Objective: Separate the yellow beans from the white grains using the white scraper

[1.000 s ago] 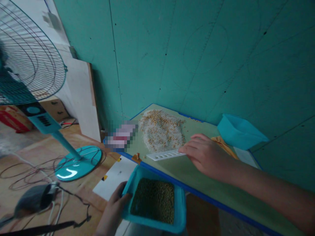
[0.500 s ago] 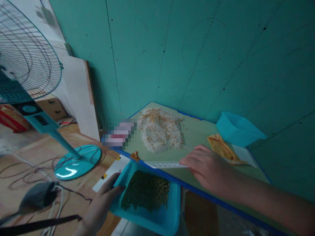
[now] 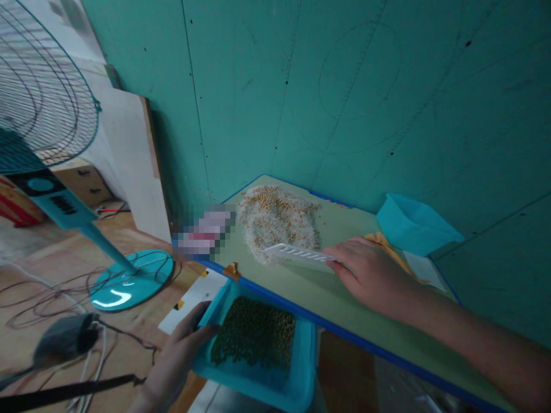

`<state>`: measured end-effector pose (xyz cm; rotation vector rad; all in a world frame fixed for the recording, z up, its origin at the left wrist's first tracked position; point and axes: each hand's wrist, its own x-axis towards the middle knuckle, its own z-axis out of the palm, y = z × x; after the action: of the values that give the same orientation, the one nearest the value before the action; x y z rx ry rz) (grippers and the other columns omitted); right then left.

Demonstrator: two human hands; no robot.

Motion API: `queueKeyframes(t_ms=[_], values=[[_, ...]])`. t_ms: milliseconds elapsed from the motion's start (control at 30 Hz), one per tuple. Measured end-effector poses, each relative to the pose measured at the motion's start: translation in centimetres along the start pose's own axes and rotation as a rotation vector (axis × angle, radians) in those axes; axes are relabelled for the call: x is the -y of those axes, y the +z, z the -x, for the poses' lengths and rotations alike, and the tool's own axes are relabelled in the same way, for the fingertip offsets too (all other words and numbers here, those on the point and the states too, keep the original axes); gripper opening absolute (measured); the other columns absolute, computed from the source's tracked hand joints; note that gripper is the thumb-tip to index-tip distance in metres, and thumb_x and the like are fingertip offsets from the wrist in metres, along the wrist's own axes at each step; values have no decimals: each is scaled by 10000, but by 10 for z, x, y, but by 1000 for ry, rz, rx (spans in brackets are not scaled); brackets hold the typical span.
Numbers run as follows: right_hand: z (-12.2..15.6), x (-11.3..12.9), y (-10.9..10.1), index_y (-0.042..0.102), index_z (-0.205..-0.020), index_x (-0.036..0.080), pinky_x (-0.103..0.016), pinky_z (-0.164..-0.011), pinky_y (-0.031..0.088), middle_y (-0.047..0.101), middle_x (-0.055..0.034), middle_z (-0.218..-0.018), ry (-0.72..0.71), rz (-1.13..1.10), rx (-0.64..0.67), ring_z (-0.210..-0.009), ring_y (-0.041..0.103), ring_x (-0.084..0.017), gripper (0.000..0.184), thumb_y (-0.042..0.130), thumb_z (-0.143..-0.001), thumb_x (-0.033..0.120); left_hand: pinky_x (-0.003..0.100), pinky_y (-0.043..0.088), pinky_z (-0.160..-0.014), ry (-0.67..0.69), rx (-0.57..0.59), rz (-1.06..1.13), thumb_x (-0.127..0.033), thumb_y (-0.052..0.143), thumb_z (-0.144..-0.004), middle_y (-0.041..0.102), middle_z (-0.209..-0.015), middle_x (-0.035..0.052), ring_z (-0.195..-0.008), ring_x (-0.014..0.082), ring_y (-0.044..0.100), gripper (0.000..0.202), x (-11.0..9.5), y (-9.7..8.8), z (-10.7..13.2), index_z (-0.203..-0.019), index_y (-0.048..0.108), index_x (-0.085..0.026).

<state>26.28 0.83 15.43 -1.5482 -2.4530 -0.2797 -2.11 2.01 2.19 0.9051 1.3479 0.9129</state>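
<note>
My left hand is closed on the left rim of a blue plastic tray, held below the table's front edge. Inside it lie dark green beans and pale yellow beans. In my right hand is a white slotted plastic strip, gripped by its right end and held tilted over the table. Its far end reaches the near edge of a spread pile of white grains mixed with yellow beans. Whether the strip touches the table I cannot tell.
A second blue container stands at the table's back right, beside a yellow-orange cloth or bag. A blurred-out flat item lies at the left. An orange clip sits on the front edge. A fan and loose cables occupy the floor.
My right hand has moved the slotted strip away from the front edge, up to the pile. My left hand and the tray have stayed nearly in place.
</note>
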Motion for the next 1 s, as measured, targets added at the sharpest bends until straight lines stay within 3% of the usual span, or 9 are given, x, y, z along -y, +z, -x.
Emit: queueKeyframes(t_ms=[333, 600, 1000], values=[[-12, 7, 2, 609, -922, 161, -332, -761, 368, 662, -48, -859, -32, 22, 64, -795, 568, -186, 185, 450, -828, 140, 245, 484, -572, -18, -33, 62, -228, 608, -525, 681, -681, -66, -671, 190, 616, 240, -8, 10, 9, -760, 585, -272], [-11, 13, 0, 607, -908, 166, -320, -746, 347, 653, -46, -846, -82, 8, 73, -784, 559, -165, 184, 458, -811, 118, 268, 490, -609, -21, 8, 0, -250, 577, -560, 689, -744, -37, -758, 229, 624, 240, -4, 6, 6, -798, 557, -271], [-3, 21, -5, 603, -900, 172, -316, -752, 329, 643, -35, -823, -93, -56, 101, -782, 542, -158, 181, 450, -817, 120, 262, 477, -611, 14, -10, 24, -220, 579, -568, 683, -705, -48, -724, 219, 624, 201, -3, 6, 6, -765, 582, -262]])
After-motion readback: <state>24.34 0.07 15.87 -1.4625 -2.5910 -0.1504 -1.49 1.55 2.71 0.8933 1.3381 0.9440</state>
